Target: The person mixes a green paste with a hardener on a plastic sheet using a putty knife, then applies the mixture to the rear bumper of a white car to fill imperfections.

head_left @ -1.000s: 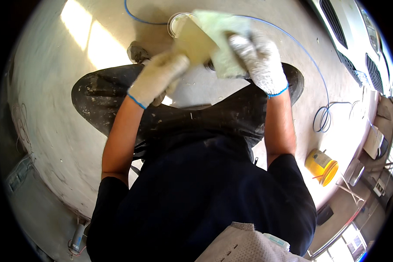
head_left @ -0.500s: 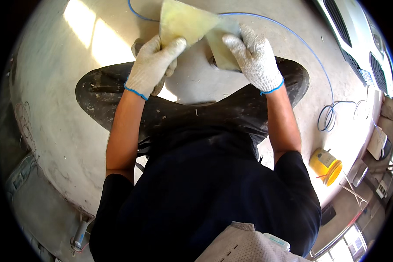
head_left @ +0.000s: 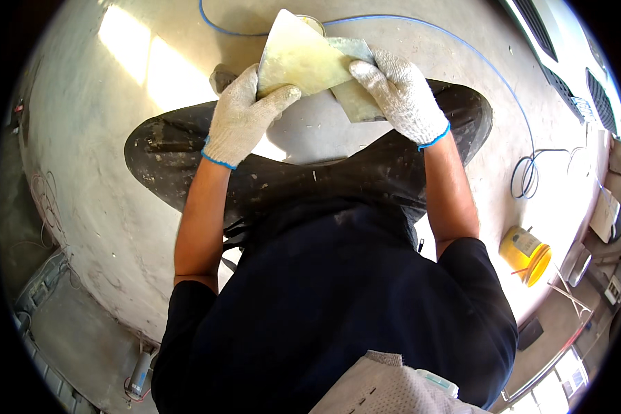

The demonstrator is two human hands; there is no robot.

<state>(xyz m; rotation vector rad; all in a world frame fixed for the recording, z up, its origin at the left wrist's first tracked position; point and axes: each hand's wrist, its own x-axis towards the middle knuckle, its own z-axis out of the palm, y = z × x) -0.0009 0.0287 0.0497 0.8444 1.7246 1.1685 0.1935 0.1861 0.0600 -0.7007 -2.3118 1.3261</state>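
My left hand (head_left: 241, 121), in a cream knit glove with blue cuff, is closed on a pale yellow flat plate (head_left: 300, 52), thumb on its near edge. My right hand (head_left: 400, 93), gloved alike, grips a grey-green flat plate (head_left: 355, 103) that sits partly behind the yellow one. The right thumb lies by the yellow plate's right corner; whether it touches is unclear. Both plates are held up over my spread knees in dark, stained trousers (head_left: 172, 145). A round container (head_left: 312, 21) is mostly hidden behind the yellow plate.
A blue hose (head_left: 428, 21) curves over the concrete floor (head_left: 103, 207) and coils at the right. A white car front (head_left: 566, 62) stands at upper right, a yellow bucket (head_left: 521, 255) at right. Cords (head_left: 45, 200) lie at left, a grey cylinder (head_left: 141, 372) at lower left.
The blurred plates have settled: the yellow one swung up, then slightly right and down, overlapping the grey-green one, which moved lower. Both hands shifted; the container is mostly covered.
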